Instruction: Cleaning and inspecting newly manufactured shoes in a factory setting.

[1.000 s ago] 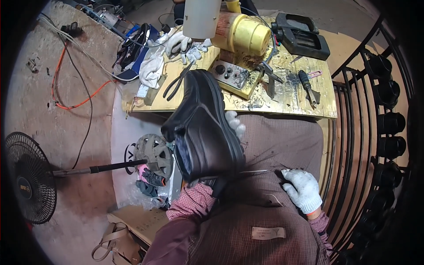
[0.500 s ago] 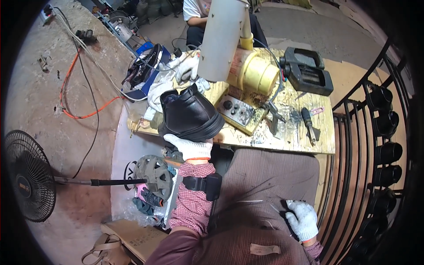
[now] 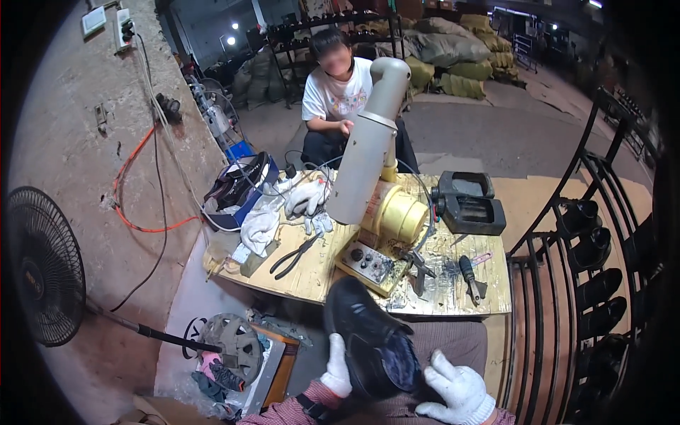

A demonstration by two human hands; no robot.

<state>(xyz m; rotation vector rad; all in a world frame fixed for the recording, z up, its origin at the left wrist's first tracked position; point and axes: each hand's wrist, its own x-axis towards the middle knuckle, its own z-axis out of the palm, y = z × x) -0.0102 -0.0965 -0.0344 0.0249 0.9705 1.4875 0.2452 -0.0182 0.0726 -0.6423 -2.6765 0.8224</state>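
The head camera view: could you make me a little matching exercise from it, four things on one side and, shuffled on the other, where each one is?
Things
1. Black shoe
2. Pliers
3. Fan
4. Rack

Places
A. At the picture's left edge
B. On the table, left of the box with knobs
C. On the picture's right side, with dark shoes on it
D. Held in the gloved left hand

Right pairs: 1-D, 2-B, 3-A, 4-C
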